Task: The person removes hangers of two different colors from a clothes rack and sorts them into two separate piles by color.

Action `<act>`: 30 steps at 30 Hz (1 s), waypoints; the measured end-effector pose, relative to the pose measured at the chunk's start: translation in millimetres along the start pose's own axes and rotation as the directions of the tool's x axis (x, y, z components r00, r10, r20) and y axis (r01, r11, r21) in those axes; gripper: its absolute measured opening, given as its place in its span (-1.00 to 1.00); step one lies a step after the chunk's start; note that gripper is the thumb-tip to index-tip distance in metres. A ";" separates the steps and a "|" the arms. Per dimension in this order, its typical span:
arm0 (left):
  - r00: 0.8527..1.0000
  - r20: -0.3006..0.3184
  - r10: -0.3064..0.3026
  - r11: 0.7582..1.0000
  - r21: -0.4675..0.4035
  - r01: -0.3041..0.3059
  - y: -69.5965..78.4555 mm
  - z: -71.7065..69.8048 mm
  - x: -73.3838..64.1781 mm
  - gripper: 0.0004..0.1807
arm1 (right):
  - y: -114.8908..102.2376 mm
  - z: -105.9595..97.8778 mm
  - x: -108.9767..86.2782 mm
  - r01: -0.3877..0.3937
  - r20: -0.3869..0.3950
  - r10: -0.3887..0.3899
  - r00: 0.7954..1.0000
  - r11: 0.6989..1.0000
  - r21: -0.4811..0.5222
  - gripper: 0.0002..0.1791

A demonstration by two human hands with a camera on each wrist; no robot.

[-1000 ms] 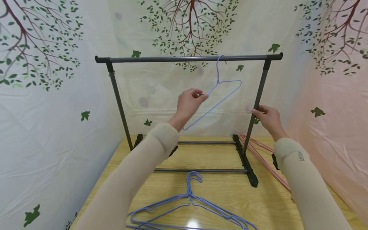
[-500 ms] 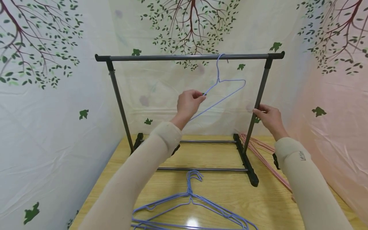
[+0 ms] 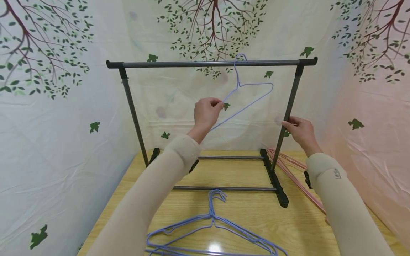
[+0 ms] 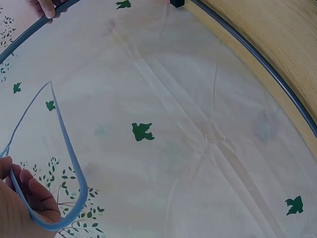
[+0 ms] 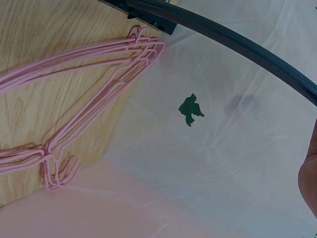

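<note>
A blue wire hanger [image 3: 242, 111] is up at the top bar of a dark metal clothes rack [image 3: 179, 64], its hook rising a little above the bar. My left hand [image 3: 206, 113] pinches the hanger's left shoulder between thumb and fingers. In the left wrist view the hanger's bent end [image 4: 81, 191] curves round beside that hand [image 4: 29, 203]. My right hand [image 3: 299, 133] grips the rack's right upright [image 3: 289, 106]; only part of this hand [image 5: 309, 183] enters the right wrist view, at its right edge.
Several blue hangers [image 3: 212, 215] lie stacked on the wooden table [image 3: 230, 174] in front of the rack. Several pink hangers [image 5: 106, 89] lie on the table right of the rack's black foot [image 3: 278, 192]. A patterned sheet [image 3: 153, 103] surrounds the table.
The left hand has taken hold of the hanger's shoulder and moved it left and up, so its hook has risen off the bar. The right hand has stayed on the upright.
</note>
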State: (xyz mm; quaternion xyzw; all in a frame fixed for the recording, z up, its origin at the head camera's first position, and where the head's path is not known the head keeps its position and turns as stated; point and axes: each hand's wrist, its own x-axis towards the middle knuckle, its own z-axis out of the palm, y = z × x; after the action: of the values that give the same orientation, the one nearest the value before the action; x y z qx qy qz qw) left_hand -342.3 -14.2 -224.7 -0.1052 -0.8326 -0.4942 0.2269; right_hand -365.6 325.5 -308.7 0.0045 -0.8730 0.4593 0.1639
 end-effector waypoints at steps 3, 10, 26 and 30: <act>1.000 -0.011 0.004 0.999 -0.032 -0.004 1.1 -3.8 0.8 -0.82 | -0.8 -0.3 -0.5 0.003 -0.001 -0.003 1.000 1.000 0.000 -0.28; 0.998 -0.031 0.048 0.994 -0.091 -0.051 -3.0 -12.9 2.8 -0.81 | -2.2 0.6 -1.2 0.009 -0.019 -0.009 1.000 1.000 -0.013 -0.31; 0.984 -0.049 0.172 0.981 -0.083 -0.175 -26.1 -38.7 2.7 -0.83 | -0.8 1.3 -0.2 0.002 -0.023 -0.002 1.000 1.000 0.006 -0.31; 0.980 -0.042 0.196 0.978 -0.065 -0.198 -33.4 -44.1 1.9 -0.83 | -0.1 2.8 0.3 0.001 -0.026 -0.001 1.000 1.000 0.004 -0.31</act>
State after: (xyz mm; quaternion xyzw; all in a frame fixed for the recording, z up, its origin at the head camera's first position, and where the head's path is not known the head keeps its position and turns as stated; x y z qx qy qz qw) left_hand -345.2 -69.0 -231.7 -0.1861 -0.7964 -0.4994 0.2858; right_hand -366.8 323.2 -310.0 -0.0008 -0.8700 0.4609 0.1752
